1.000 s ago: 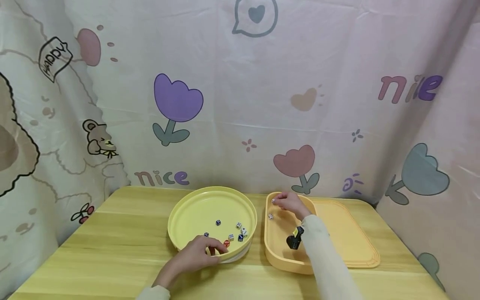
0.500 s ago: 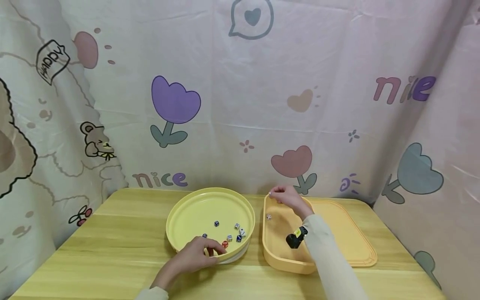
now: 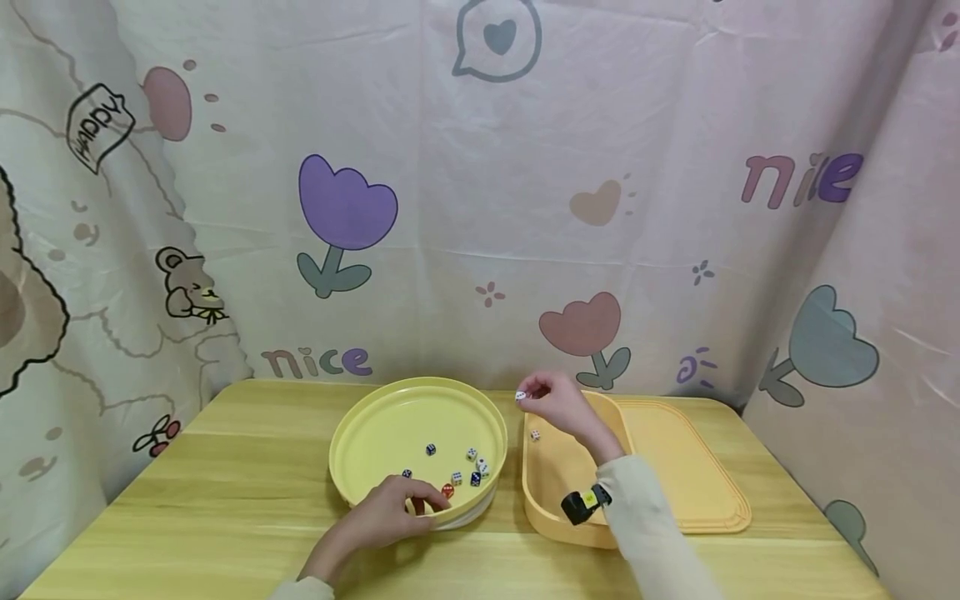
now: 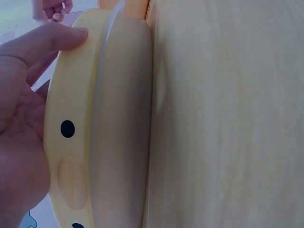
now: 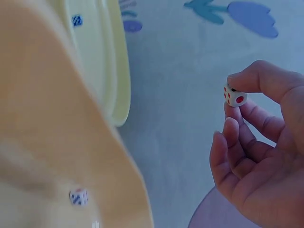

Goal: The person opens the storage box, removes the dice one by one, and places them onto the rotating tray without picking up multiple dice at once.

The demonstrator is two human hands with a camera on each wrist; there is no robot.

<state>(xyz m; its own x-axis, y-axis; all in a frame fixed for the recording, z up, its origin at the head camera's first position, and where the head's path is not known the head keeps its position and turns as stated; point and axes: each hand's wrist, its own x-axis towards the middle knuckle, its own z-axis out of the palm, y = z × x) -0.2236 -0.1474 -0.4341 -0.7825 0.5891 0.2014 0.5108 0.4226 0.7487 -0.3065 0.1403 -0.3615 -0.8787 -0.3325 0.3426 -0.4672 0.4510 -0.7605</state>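
Note:
My right hand (image 3: 551,402) pinches a white die with red pips (image 3: 521,395) (image 5: 234,95) between thumb and fingertips, lifted above the gap between the two dishes. Below it one white die (image 3: 536,434) (image 5: 79,196) lies in the orange oblong tray (image 3: 558,521). My left hand (image 3: 390,515) grips the near rim of the round yellow bowl (image 3: 360,417) (image 4: 76,142), thumb over the edge. Several small dice, white, blue and one red (image 3: 447,491), lie inside the bowl near its front right.
The orange tray's flat lid (image 3: 693,475) lies right of the tray. The dishes sit on a wooden table (image 3: 187,500) closed in by a cartoon-printed cloth backdrop (image 3: 480,208) at the back and sides. A black wrist camera (image 3: 579,504) sits on my right sleeve.
My right hand has lifted the white die out of the orange tray and carried it left toward the yellow bowl. My left hand has stayed on the bowl's rim.

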